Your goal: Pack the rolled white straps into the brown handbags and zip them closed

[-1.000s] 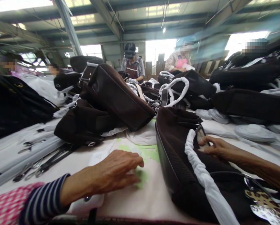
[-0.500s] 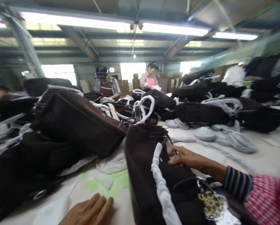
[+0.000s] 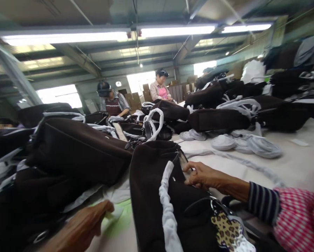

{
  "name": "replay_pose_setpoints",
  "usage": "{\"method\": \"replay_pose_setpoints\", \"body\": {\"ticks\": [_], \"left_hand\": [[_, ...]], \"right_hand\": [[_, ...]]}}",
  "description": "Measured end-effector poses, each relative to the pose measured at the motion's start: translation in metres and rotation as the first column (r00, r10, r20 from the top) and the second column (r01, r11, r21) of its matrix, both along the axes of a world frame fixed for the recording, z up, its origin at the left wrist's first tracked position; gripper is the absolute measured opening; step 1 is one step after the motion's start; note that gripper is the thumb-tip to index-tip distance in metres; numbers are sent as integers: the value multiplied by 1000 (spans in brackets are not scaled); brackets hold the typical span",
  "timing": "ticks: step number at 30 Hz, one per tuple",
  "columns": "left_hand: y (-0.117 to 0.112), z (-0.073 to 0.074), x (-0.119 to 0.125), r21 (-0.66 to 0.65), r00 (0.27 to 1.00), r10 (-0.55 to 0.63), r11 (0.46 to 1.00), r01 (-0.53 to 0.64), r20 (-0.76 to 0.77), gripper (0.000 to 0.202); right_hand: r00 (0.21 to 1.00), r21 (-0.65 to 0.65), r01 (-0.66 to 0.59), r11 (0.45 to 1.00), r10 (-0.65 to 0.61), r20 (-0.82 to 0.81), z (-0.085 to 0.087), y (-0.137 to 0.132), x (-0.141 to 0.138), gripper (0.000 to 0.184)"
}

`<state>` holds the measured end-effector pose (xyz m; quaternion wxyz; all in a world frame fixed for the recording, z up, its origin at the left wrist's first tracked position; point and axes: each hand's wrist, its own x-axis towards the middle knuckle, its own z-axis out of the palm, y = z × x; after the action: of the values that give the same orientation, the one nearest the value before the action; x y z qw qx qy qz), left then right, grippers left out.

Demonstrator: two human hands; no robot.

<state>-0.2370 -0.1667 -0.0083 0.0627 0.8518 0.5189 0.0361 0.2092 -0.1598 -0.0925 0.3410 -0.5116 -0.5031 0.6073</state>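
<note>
A dark brown handbag (image 3: 149, 196) lies in front of me. Its handle (image 3: 167, 206) is wrapped in white material, and a leopard-print tag (image 3: 226, 231) hangs near its lower end. My right hand (image 3: 197, 175) grips the rim of the bag's opening with bent fingers, and a pale lining shows there. Left of the bag, my left hand (image 3: 91, 220) is closed at the fingertips on a small pale paper slip (image 3: 116, 212), blurred by motion. Beneath it lie light green papers (image 3: 124, 217) on the white table surface.
Another dark bag (image 3: 80, 150) is piled at the left. Coiled grey-white strips (image 3: 263, 146) lie on the table at the right, before more dark bags (image 3: 220, 120). Two people (image 3: 113, 101) stand across the table; part of another shows at the far left.
My left hand has gone from lying flat by the green papers to pinching a pale slip. My right hand still grips the bag's opening. The view has shifted and tilted slightly.
</note>
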Motion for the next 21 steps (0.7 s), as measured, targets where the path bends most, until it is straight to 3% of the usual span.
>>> {"method": "replay_pose_setpoints", "body": {"ticks": [2, 4, 6, 8, 13, 16, 18, 21], "left_hand": [[-1, 24, 19, -55, 1000, 2, 999, -2, 12, 42], [1, 46, 39, -148, 996, 77, 987, -69, 48, 44], [5, 62, 54, -294, 981, 162, 948, -123, 111, 46], [6, 72, 61, -358, 959, 217, 923, -140, 184, 48], [7, 94, 75, -275, 901, 278, 943, -190, 332, 48], [20, 116, 112, -181, 880, 186, 976, -117, 436, 46], [31, 129, 155, -136, 893, 35, 990, 29, 450, 43], [45, 130, 233, -173, 877, -206, 937, 305, 434, 36]], "right_hand": [[1000, 6, 1, 1000, -1, 12, -5, 3, 1, 50], [1000, -7, -8, 1000, 8, 11, -11, 6, 3, 52], [999, -39, -18, 999, 19, 28, -15, 8, 5, 53], [999, -71, -8, 997, 11, 40, -17, 8, 6, 54], [991, -126, 105, 986, -115, -73, -5, 1, 5, 52], [977, -70, 94, 993, -105, -184, 16, -2, 3, 40], [980, 29, -2, 1000, 8, -199, 33, -5, 2, 29], [972, 196, -192, 962, 214, -96, 57, -17, -1, 18]]}}
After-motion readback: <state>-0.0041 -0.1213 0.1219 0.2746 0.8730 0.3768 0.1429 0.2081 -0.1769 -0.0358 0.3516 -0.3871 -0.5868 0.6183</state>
